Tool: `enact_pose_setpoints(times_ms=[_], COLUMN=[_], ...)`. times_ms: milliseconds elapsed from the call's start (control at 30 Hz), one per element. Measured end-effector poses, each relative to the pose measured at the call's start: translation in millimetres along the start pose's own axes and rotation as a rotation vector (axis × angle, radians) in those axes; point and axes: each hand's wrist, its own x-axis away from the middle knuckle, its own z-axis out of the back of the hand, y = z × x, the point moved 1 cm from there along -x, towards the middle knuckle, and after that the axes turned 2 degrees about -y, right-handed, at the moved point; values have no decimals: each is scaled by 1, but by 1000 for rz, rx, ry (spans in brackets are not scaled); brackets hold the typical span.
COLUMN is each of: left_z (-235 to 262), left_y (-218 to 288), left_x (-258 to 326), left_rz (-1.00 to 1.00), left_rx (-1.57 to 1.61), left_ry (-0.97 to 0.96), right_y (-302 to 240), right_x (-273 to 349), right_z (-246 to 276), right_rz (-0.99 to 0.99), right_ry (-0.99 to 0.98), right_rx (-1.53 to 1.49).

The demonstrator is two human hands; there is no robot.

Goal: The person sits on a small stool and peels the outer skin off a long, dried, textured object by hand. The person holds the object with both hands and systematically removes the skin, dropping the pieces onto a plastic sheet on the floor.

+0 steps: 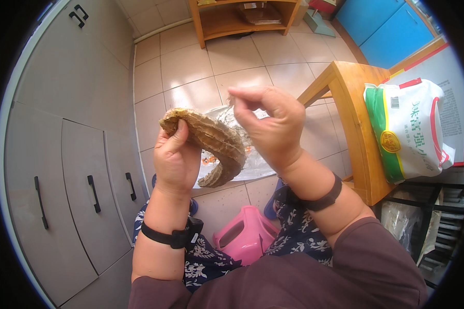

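Observation:
A long brown dried loofah (219,141), curved like a hook and ridged along its length, hangs in front of me. My left hand (176,154) grips its upper left end, thumb on top and fingers beneath. The rough skin looks frayed on the right side. Just right of the loofah and above it, my right hand (273,121) is closed in a pinch. A wisp of thin pale fibres (231,101) shows at its fingertips. Under both hands a white sheet with orange marks (252,167) lies on the floor, partly hidden by the loofah.
A pink plastic stool (248,234) stands between my legs. Grey cabinets (77,180) line the left. On the right are a wooden table (353,129), a white and green package (410,129) and a black rack (428,206). A wooden shelf (227,26) stands at the far side.

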Motion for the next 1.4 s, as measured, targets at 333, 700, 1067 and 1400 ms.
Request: enact_pose_setpoints(times_ms=[333, 700, 1067, 1400], left_z=[11, 35, 48, 54], left_y=[12, 32, 46, 61], left_x=[-3, -5, 0, 5], left_rz=[-42, -62, -92, -65], left_rx=[150, 281, 310, 336], left_ry=[76, 57, 267, 367], right_y=[8, 24, 35, 71], right_x=[2, -1, -3, -6], right_z=[-1, 11, 14, 31], right_rz=[-90, -374, -469, -627], right_ry=[84, 99, 193, 100], right_rx=[-118, -265, -353, -313])
